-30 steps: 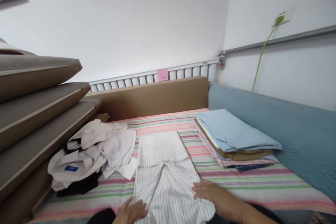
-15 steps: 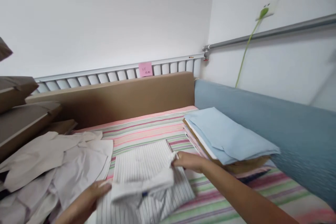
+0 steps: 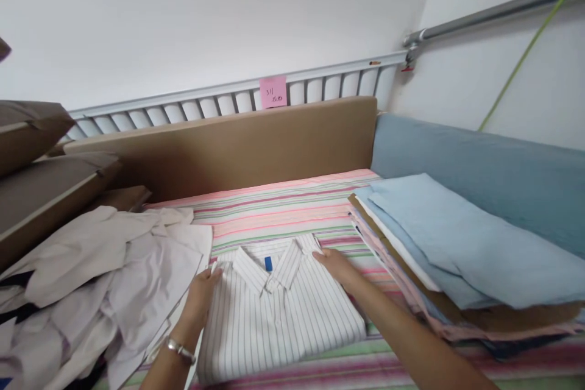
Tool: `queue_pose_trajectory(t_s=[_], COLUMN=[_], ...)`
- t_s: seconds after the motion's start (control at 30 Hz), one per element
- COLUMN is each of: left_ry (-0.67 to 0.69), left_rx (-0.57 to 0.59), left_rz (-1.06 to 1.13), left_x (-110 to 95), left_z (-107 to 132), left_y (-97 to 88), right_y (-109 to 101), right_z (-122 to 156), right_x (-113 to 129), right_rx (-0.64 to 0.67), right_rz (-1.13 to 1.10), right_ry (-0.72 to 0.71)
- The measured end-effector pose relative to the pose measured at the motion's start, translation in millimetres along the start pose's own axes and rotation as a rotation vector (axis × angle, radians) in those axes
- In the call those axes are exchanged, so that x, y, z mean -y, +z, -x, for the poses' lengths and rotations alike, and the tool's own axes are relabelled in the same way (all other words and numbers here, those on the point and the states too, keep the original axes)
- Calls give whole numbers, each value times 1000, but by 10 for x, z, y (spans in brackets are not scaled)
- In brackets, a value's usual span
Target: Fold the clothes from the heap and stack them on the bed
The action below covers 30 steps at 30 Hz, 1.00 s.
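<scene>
A white shirt with thin dark stripes (image 3: 274, 335) lies folded in front of me, its collar at the far edge and a blue label inside the neck. My left hand (image 3: 202, 292), with a metal bracelet on its wrist, has its fingers closed on the shirt's far left corner. At the far right corner, my right hand (image 3: 333, 261) pinches the fabric beside the collar. The shirt's front placket and buttons face up.
To the right stands a stack of folded garments with a light blue one (image 3: 470, 237) on top. Crumpled white clothes (image 3: 141, 286) are heaped at left, below stacked brown-edged cushions (image 3: 50, 189). A striped sheet (image 3: 269, 201) lies beneath, bordered by a brown board (image 3: 256, 146) and blue padding (image 3: 457, 146).
The shirt has been turned over, so its collar and buttoned front now face up. Both hands have come to its far corners. My view has shifted left and down.
</scene>
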<state>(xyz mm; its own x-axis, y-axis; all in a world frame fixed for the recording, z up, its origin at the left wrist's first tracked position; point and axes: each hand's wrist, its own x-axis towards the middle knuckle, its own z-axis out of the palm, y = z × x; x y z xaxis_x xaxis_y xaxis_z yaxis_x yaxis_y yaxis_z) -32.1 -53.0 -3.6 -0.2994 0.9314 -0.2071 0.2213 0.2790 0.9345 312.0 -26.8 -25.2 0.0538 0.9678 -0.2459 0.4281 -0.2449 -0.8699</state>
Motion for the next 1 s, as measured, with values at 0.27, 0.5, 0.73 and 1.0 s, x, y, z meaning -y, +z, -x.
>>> queue_pose_trajectory(t_s=[0.27,0.5,0.73,1.0], left_ry=[138,388,731,717], left_rx=[-226,-312,-161,-42], left_rz=[-484,-677,-1054,-1111], left_x=[139,0,454,506], left_z=[-90,436,1089,886], left_y=[257,192,723,681], right_y=[171,109,699,620], right_z=[-98,436,1088,913], right_x=[13,231,-3,-129], right_rx=[-228,-321,-159,-167], right_rz=[364,543,767,696], right_ry=[-24,-169,-517,-429])
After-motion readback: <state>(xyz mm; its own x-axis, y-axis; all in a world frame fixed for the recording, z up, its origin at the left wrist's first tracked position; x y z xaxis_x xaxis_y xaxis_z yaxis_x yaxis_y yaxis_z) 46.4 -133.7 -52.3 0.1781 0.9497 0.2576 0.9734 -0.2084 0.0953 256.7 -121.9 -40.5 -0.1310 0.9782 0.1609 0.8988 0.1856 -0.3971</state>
